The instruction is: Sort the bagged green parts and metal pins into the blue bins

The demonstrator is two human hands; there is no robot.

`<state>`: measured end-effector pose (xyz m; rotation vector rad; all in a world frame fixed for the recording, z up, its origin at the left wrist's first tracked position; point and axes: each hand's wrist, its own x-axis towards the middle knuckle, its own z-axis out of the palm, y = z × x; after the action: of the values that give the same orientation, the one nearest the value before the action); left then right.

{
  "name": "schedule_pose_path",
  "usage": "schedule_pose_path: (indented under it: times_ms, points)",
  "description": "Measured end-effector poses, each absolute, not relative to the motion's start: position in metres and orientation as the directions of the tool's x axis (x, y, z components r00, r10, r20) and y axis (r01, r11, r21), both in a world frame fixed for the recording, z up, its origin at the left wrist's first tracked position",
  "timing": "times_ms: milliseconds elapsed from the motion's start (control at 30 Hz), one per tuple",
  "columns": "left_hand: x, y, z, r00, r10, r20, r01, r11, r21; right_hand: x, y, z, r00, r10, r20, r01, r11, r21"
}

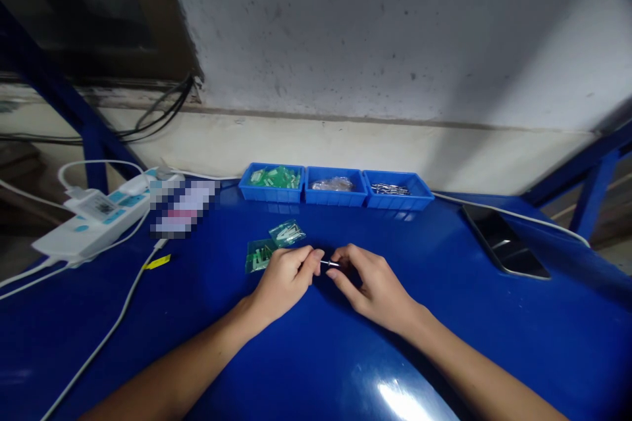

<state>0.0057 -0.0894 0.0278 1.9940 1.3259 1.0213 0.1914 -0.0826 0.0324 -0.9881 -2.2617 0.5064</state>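
Observation:
My left hand (pixel 291 276) is closed, its thumb and forefinger pinching one end of a thin, shiny metal pin (pixel 330 264). The pin points sideways toward my right hand (pixel 372 283), and a small collar shows near its free end. Around that end the right thumb and forefinger are curved but stand apart, with a gap visible; contact by the other fingers is hidden. Just beyond my left hand lie two small clear packets, a green one (pixel 259 256) partly behind the hand and another (pixel 288 232) with pale metal pieces inside.
Three blue bins line the wall: green packets (pixel 276 177), clear plastic bags (pixel 333 184) and slim metal pieces (pixel 390 189). A black phone (pixel 506 241) lies at right. At left are a white power strip (pixel 99 220), a blurred-out object (pixel 185 208), white cables and a yellow tag (pixel 158 262).

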Motion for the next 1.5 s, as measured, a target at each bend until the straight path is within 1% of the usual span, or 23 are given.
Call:
schedule_pose_path:
  times_ms: [133,233,300,367,467,533,600,667,700,733,767,800,833,867,900,933,1000,1033,1100,1200,1333,1400,1500]
  points:
    - [0.007,-0.092,0.027,0.217,0.941,0.261,0.515,-0.337,0.788,0.191,-0.083,0.033,-0.546,0.736,0.4,0.523,0.673,-0.523]
    - [0.007,-0.092,0.029,0.224,0.935,0.276,0.528,-0.354,0.772,0.192,-0.083,0.034,-0.541,0.736,0.407,0.553,0.676,-0.487]
    - [0.003,-0.09,0.033,0.251,0.921,0.296,0.584,-0.388,0.713,0.194,-0.081,0.034,-0.483,0.772,0.413,0.611,0.635,-0.473]
    - [-0.006,-0.084,0.039,0.253,0.913,0.32,0.669,-0.405,0.624,0.198,-0.076,0.034,-0.378,0.825,0.419,0.683,0.554,-0.476]
    - [-0.025,-0.074,0.048,0.145,0.92,0.365,0.796,-0.327,0.509,0.206,-0.067,0.036,-0.202,0.869,0.452,0.732,0.44,-0.52]
    - [-0.039,-0.067,0.051,0.086,0.924,0.372,0.866,-0.254,0.431,0.211,-0.064,0.039,-0.104,0.842,0.53,0.683,0.448,-0.577]
    - [-0.05,-0.062,0.05,0.08,0.94,0.332,0.911,-0.204,0.358,0.217,-0.064,0.044,0.006,0.726,0.688,0.594,0.551,-0.587]
    - [-0.058,-0.058,0.045,0.097,0.962,0.257,0.931,-0.179,0.318,0.224,-0.065,0.052,0.16,0.5,0.851,0.545,0.674,-0.499]
    - [-0.06,-0.057,0.041,0.105,0.97,0.218,0.936,-0.17,0.307,0.229,-0.064,0.055,0.242,0.377,0.894,0.558,0.7,-0.446]
    - [-0.061,-0.056,0.037,0.108,0.977,0.184,0.94,-0.161,0.301,0.235,-0.062,0.059,0.3,0.284,0.911,0.596,0.689,-0.412]
    - [-0.062,-0.054,0.034,0.107,0.981,0.161,0.943,-0.152,0.296,0.243,-0.058,0.061,0.328,0.246,0.912,0.651,0.641,-0.407]
    - [-0.061,-0.054,0.031,0.104,0.984,0.147,0.945,-0.144,0.293,0.251,-0.052,0.062,0.332,0.272,0.903,0.708,0.561,-0.429]
    - [-0.06,-0.053,0.028,0.103,0.985,0.139,0.946,-0.141,0.292,0.259,-0.045,0.061,0.284,0.371,0.884,0.777,0.45,-0.439]
    - [-0.058,-0.053,0.026,0.105,0.985,0.135,0.945,-0.141,0.295,0.266,-0.038,0.059,0.244,0.506,0.827,0.83,0.333,-0.448]
    - [-0.056,-0.052,0.026,0.11,0.985,0.133,0.942,-0.146,0.302,0.273,-0.031,0.055,0.199,0.635,0.746,0.856,0.259,-0.448]
    - [-0.054,-0.053,0.026,0.115,0.984,0.132,0.937,-0.152,0.314,0.277,-0.026,0.05,0.182,0.74,0.647,0.859,0.2,-0.471]
    - [-0.05,-0.053,0.028,0.119,0.984,0.133,0.922,-0.159,0.352,0.276,-0.021,0.04,0.195,0.828,0.526,0.827,0.149,-0.541]
    - [-0.048,-0.054,0.029,0.117,0.983,0.14,0.912,-0.162,0.376,0.271,-0.022,0.036,0.189,0.842,0.505,0.797,0.17,-0.58]
    - [-0.045,-0.056,0.031,0.11,0.98,0.166,0.879,-0.174,0.443,0.254,-0.03,0.031,0.124,0.84,0.528,0.735,0.28,-0.617]
    - [-0.042,-0.057,0.031,0.078,0.974,0.214,0.784,-0.192,0.591,0.224,-0.047,0.029,-0.074,0.829,0.554,0.684,0.446,-0.577]
    - [-0.036,-0.057,0.027,0.068,0.969,0.236,0.567,-0.233,0.79,0.202,-0.061,0.027,-0.245,0.811,0.531,0.618,0.552,-0.559]
    - [-0.031,-0.059,0.025,0.105,0.958,0.266,0.472,-0.284,0.835,0.201,-0.063,0.027,-0.291,0.808,0.512,0.584,0.574,-0.574]
    - [-0.022,-0.065,0.027,0.201,0.915,0.349,0.41,-0.402,0.819,0.203,-0.065,0.028,-0.354,0.814,0.46,0.549,0.58,-0.602]
